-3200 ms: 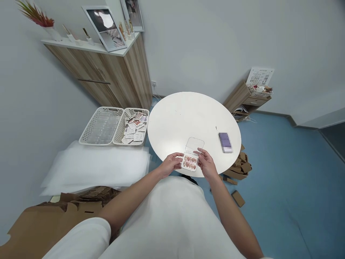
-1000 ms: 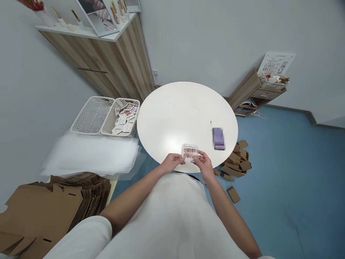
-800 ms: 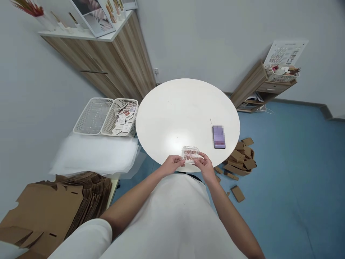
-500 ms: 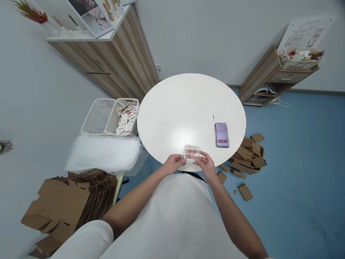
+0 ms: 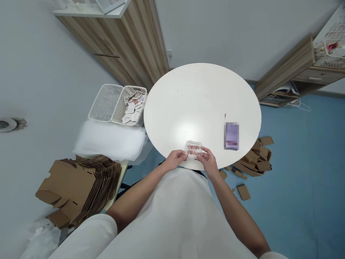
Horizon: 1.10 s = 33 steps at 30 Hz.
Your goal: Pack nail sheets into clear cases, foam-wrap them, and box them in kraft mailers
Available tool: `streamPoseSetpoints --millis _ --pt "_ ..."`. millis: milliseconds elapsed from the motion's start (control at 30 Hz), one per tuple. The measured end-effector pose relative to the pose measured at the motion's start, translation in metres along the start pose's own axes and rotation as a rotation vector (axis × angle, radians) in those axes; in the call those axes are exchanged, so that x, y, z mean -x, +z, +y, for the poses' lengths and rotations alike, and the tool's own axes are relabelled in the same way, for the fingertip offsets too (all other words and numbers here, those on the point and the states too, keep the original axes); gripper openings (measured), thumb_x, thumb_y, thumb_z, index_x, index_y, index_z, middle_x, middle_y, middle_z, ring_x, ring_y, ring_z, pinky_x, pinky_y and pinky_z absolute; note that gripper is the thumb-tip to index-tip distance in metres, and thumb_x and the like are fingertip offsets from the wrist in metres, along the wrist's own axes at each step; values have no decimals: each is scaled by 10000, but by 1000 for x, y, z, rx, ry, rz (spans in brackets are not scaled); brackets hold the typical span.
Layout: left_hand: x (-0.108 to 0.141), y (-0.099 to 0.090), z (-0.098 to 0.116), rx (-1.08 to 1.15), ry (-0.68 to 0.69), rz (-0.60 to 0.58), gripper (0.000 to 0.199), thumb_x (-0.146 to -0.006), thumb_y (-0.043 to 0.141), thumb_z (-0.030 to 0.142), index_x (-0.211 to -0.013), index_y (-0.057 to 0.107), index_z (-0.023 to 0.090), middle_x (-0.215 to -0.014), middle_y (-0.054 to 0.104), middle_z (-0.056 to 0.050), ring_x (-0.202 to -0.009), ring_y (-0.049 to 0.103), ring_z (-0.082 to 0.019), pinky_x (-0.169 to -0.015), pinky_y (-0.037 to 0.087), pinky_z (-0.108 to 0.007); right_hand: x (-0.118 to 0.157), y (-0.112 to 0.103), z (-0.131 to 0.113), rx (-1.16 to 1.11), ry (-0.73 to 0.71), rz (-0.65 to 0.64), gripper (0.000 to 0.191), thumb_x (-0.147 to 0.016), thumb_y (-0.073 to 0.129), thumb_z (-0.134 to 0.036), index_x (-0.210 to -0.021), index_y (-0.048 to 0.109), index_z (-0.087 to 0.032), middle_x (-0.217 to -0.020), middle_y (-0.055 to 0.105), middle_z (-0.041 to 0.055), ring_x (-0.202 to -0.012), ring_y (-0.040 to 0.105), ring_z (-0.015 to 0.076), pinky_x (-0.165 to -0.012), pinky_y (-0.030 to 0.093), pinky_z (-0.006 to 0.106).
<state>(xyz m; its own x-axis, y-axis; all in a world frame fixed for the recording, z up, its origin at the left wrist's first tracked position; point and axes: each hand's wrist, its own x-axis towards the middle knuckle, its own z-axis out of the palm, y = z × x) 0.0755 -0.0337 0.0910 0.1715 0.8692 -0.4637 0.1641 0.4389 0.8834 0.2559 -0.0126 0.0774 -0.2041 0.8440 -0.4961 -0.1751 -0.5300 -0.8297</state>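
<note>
A small clear case (image 5: 193,149) with rows of reddish, nail-like pieces inside is held at the near edge of the white oval table (image 5: 199,97). My left hand (image 5: 174,160) pinches its left side between thumb and fingers. On the opposite side, my right hand (image 5: 208,160) grips the right edge, thumb at the lower corner. Further right on the tabletop lies a purple box (image 5: 231,136), its surface pixelated, touched by neither hand.
Left of the table stand a white basket of small packets (image 5: 134,108), a basket of clear pieces (image 5: 105,103), white sheets (image 5: 109,140) and stacked flat cardboard (image 5: 70,183). Small cardboard boxes (image 5: 256,158) lie on the floor at right. Wooden cabinets stand behind.
The view has shifted and tilted lower, so the table appears larger and the cabinets higher up. Both hands keep hold of the clear case, which looks little changed.
</note>
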Motion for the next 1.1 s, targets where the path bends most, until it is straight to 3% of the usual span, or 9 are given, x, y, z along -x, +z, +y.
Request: streamPoseSetpoints --millis 100,233,400,500,633,767,900,1100 --pt "-3 -7 -7 -9 0 -7 345 -771 489 474 -663 549 152 -612 540 18 -527 437 -81 -508 327 -210 -4 6 -1 31 16 10 506 -615 693 -371 -1050 477 -226 -719 634 -18 -727 604 155 -793 463 376" --pt "-11 -19 -15 48 -17 -21 338 -756 513 477 -738 584 147 -686 597 -10 -601 516 -107 -552 380 -223 -11 18 1 48 8 63 503 -609 696 -386 -1040 489 -228 -713 626 -17 -728 603 163 -782 468 385" --pt "-18 -48 -18 148 5 118 473 -735 583 405 -1141 500 176 -1049 578 -80 -857 581 -161 -730 447 -284 -23 45 5 104 33 162 492 -612 689 -412 -1017 489 -217 -723 638 2 -717 614 185 -780 467 406" --pt "-18 -75 -19 111 57 141 492 -744 581 382 -1192 471 211 -1151 523 -93 -974 545 -187 -807 439 -319 -33 69 7 134 63 185 435 -636 672 -409 -981 475 -232 -730 643 0 -750 616 191 -788 465 396" --pt "-19 -113 -27 83 95 129 490 -750 567 359 -1210 463 227 -1158 502 -92 -986 528 -198 -819 445 -348 -56 109 11 213 95 163 397 -668 647 -398 -976 450 -243 -783 644 10 -784 607 186 -815 450 399" --pt "-27 -148 -41 60 81 223 584 -742 570 346 -1281 373 240 -1183 444 -100 -1066 471 -223 -831 441 -360 -89 154 16 333 103 117 460 -668 633 -404 -1047 425 -246 -930 610 37 -825 586 178 -794 451 381" --pt "-46 -182 -52 -1 18 362 660 -729 576 378 -1320 313 249 -1174 368 -99 -1124 402 -241 -911 386 -386 -123 193 19 497 97 56 541 -616 659 -410 -1092 449 -257 -1155 486 62 -925 517 189 -768 464 350" --pt "-84 -215 -65 -113 -44 423 635 -761 520 420 -1323 312 208 -1094 357 -92 -1145 348 -255 -1012 253 -410 -162 223 25 574 194 31 663 -595 665 -387 -1200 428 -257 -1152 450 60 -912 508 184 -785 454 341"
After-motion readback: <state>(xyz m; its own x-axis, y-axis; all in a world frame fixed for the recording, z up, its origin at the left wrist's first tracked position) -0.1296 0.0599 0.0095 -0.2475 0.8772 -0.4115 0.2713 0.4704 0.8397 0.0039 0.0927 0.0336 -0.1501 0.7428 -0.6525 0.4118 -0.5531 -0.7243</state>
